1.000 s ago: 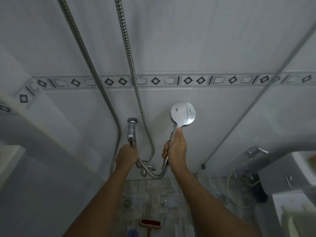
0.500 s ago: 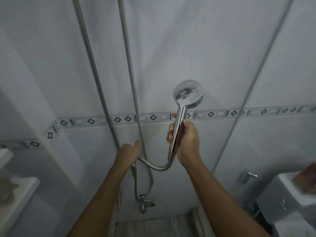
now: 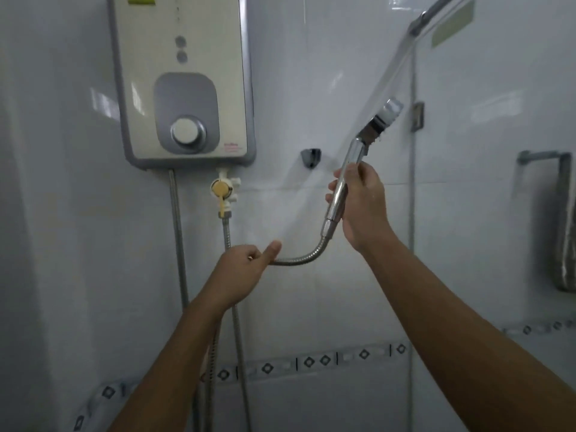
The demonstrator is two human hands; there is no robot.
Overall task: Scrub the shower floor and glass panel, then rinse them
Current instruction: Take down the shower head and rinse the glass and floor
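My right hand [image 3: 361, 201] grips the chrome handle of the shower head [image 3: 378, 121], held up at chest height with its round face turned to the right, toward the glass panel [image 3: 486, 213]. My left hand [image 3: 243, 269] is closed around the metal shower hose [image 3: 307, 255] just below the handle, thumb out along it. The hose curves from my left hand up into the handle. The shower floor is out of view.
A cream and grey water heater [image 3: 184, 79] hangs on the white tiled wall at upper left, with a yellow valve [image 3: 222, 191] under it. An empty wall bracket [image 3: 311, 157] sits between heater and shower head. A towel bar [image 3: 558, 213] shows behind the glass at right.
Both hands rose along the wall and my view tilted up from the tap and floor to the heater. The left hand left the tap and took the hose. The shower head turned rightward.
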